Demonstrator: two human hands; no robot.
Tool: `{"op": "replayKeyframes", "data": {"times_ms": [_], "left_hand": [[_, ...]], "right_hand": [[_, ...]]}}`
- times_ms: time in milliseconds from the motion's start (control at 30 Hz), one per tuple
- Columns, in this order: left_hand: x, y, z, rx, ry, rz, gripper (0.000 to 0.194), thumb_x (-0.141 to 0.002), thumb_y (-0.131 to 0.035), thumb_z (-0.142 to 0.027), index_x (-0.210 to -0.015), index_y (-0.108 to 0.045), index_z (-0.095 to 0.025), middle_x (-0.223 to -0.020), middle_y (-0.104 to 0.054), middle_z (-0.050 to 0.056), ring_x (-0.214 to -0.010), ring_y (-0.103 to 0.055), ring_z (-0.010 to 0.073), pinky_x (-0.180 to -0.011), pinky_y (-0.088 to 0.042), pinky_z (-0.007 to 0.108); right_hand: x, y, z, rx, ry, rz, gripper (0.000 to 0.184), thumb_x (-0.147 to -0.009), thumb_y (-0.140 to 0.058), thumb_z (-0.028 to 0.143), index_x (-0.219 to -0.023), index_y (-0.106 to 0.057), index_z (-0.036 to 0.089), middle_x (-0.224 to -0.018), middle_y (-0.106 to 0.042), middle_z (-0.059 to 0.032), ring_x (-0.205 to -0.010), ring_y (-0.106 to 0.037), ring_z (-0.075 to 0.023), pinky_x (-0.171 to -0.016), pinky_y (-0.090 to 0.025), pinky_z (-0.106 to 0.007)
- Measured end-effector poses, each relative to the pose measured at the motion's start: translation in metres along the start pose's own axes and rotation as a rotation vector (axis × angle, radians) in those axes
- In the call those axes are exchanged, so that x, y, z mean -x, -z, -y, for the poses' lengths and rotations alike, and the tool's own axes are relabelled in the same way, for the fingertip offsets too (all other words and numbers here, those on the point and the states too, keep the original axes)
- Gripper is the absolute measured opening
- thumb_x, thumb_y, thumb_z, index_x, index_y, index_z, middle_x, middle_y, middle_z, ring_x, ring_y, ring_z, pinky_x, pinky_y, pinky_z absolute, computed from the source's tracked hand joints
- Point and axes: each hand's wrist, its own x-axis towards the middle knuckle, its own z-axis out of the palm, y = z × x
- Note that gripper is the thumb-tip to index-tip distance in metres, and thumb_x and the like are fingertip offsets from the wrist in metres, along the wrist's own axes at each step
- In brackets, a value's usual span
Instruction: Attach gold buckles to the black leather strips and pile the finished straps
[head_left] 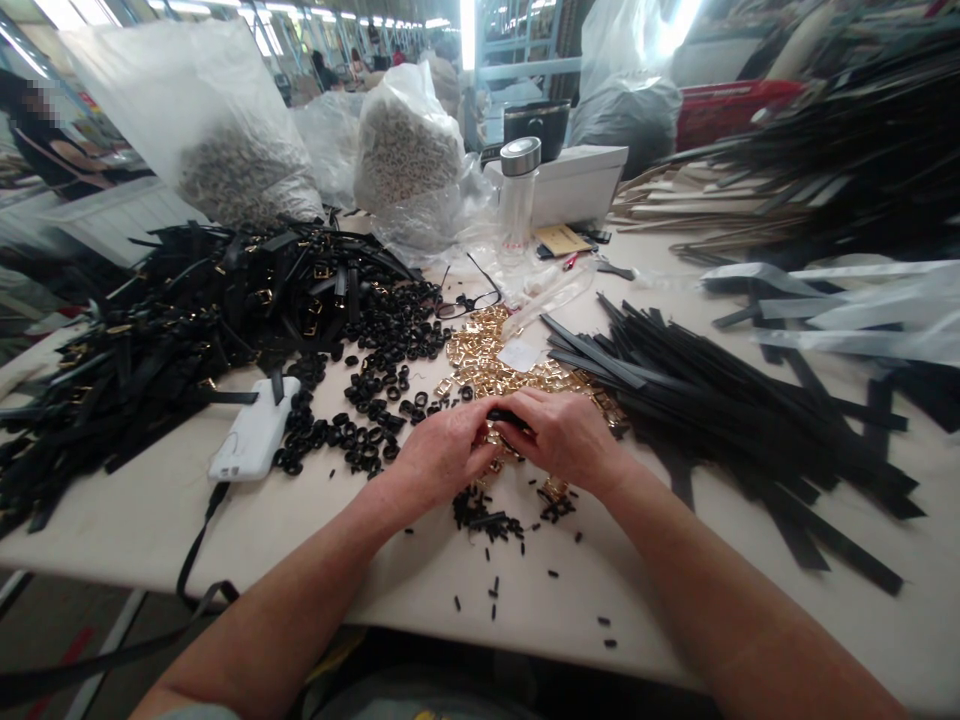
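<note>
My left hand (444, 446) and my right hand (568, 434) meet over the middle of the table, fingers closed on a short black strap (510, 417). Most of the strap is hidden by my fingers, so its ends cannot be made out. Just beyond and partly under my hands spreads a heap of gold buckles (480, 350). Small black loops (367, 420) lie scattered to the left of my left hand. Below my hands are several tiny black pieces (487, 515). A fan of flat black strips (697, 390) lies beyond my right forearm.
At the left a large pile of black straps with gold buckles (225, 290) lies behind a white power bank (251, 435) with a cable. Eyeglasses (469, 300), a glass bottle (519, 200) and filled plastic bags (409, 150) stand or lie farther back. Another person (49, 140) is at far left.
</note>
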Motion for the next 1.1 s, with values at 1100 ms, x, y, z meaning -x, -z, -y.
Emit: {"op": "replayKeyframes", "data": {"times_ms": [1100], "left_hand": [[-0.0007,0.0006,-0.0016,-0.026,0.009,0.002,0.041,-0.083,-0.058,-0.018,-0.123,-0.055,-0.017,-0.096,-0.071,0.006,-0.081,-0.066,0.0204,-0.077,-0.053,0.035]], "right_hand": [[-0.0006,0.0004,0.0008,0.004,-0.012,0.023,0.031,-0.096,-0.046,0.041,-0.1,-0.065,0.017,-0.087,-0.071,-0.0055,-0.074,-0.063,-0.0158,-0.063,-0.037,-0.026]]}}
